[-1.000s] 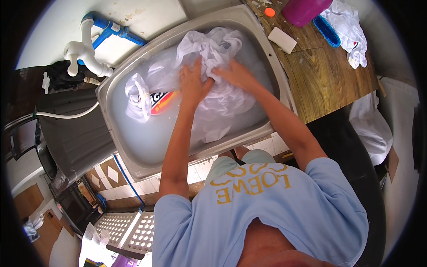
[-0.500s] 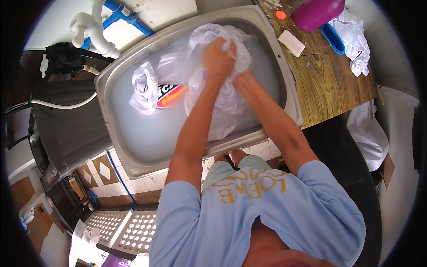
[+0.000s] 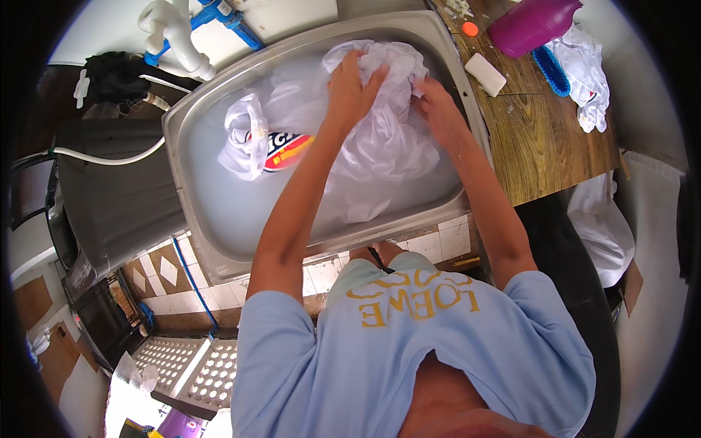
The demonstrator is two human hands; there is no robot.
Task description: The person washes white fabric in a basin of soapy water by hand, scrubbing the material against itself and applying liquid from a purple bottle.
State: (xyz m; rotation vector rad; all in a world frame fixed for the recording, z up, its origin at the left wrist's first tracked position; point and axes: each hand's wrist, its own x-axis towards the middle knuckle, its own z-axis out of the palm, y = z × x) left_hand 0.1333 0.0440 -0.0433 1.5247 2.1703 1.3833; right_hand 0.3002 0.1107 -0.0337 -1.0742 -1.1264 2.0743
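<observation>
A soaked white garment (image 3: 387,146) lies bunched in cloudy water in a steel sink (image 3: 191,212). One part of it, or a second cloth, floats at the left with a red, orange and black print (image 3: 288,150); I cannot tell whether they are joined. My left hand (image 3: 353,93) rests on the top of the bunched cloth, thumb and fingers apart. At the bunch's right edge, my right hand (image 3: 439,113) has its fingers closed on a fold of the cloth. Below the water surface, the lower cloth is blurred.
On the wooden counter (image 3: 522,146) to the right lie a pale soap bar (image 3: 485,74), an orange cap (image 3: 469,28), a purple bottle (image 3: 533,28), a blue brush (image 3: 551,71) and another white cloth (image 3: 580,66). A white faucet (image 3: 175,36) stands at the sink's far left.
My hands have come apart from their squeeze on the cloth. The right has risen out of the water to the right edge, and the bunch has spread wider.
</observation>
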